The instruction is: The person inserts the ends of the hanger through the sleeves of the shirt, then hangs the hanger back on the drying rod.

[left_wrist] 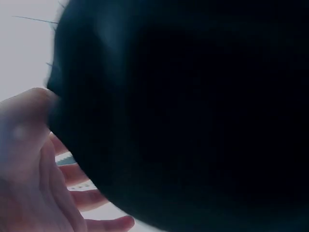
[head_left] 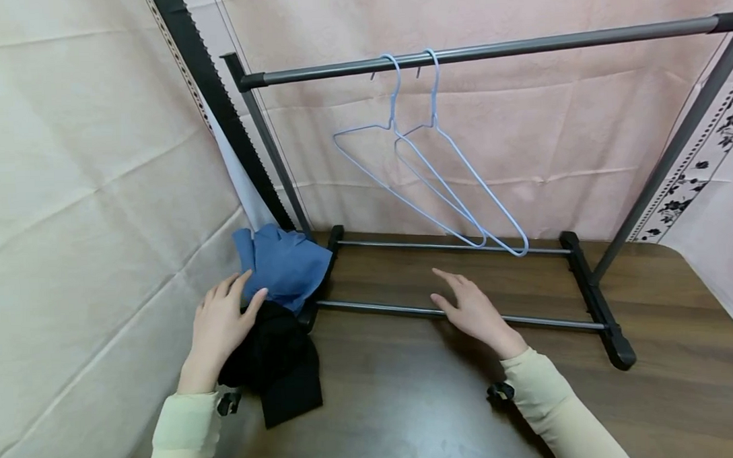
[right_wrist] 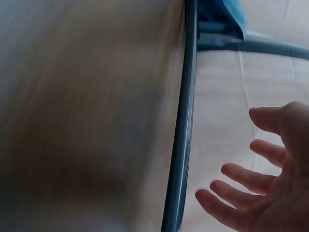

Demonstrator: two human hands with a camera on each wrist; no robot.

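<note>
My left hand (head_left: 221, 322) hovers at the left with fingers spread and thumb apart, beside a crumpled blue cloth (head_left: 285, 262) and a black cloth (head_left: 280, 367). Whether it touches either cloth I cannot tell. In the left wrist view, a dark blurred mass (left_wrist: 183, 116), probably the black cloth, covers most of the frame next to the left hand (left_wrist: 29, 179). My right hand (head_left: 475, 313), its fingers extended, is near the rack's front lower bar (head_left: 381, 308) and holds nothing. The right wrist view shows that hand (right_wrist: 260, 179) beside the bar (right_wrist: 181, 145).
Two light blue hangers (head_left: 392, 107) hang from the rack's upper rail (head_left: 518, 47), their lower ends near the back lower bar (head_left: 391, 243). The rack's right foot (head_left: 596, 302) stands on the wooden table (head_left: 397, 410). Pale cloth walls (head_left: 97, 164) enclose the left and back.
</note>
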